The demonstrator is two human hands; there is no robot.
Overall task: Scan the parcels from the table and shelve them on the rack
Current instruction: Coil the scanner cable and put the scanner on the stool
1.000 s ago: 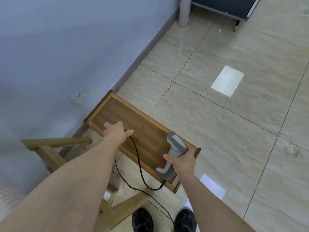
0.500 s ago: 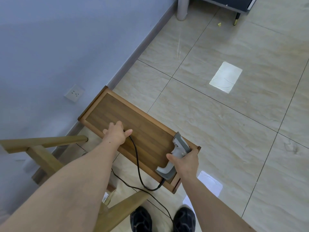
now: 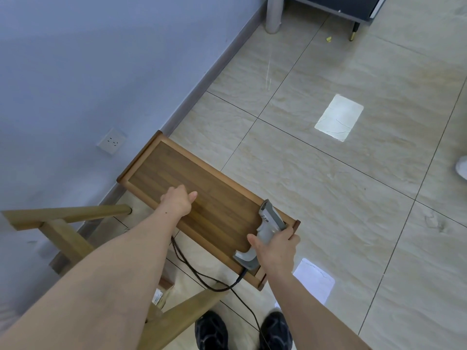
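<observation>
A grey handheld scanner (image 3: 270,218) lies at the right end of a small wooden table (image 3: 161,160), nose pointing away from me. My right hand (image 3: 275,251) grips its handle. A black cable (image 3: 202,279) runs from the handle's base, drops over the table's near edge and loops toward the floor. My left hand (image 3: 177,202) rests on the tabletop near the front rim with the thumb stretched to the right; its fingers are hidden behind the back of the hand. No parcel is in view.
A light wooden frame (image 3: 63,215) with slanted bars stands at the lower left, beside the table. The blue wall carries a white socket (image 3: 111,141). Tiled floor spreads right. A dark cabinet (image 3: 336,6) and a grey post (image 3: 274,13) stand far back. My black shoes (image 3: 212,332) are below.
My right hand has brought the scanner lower and nearer the table's right end. The cable that lay across the tabletop by my left thumb now hangs off the near edge.
</observation>
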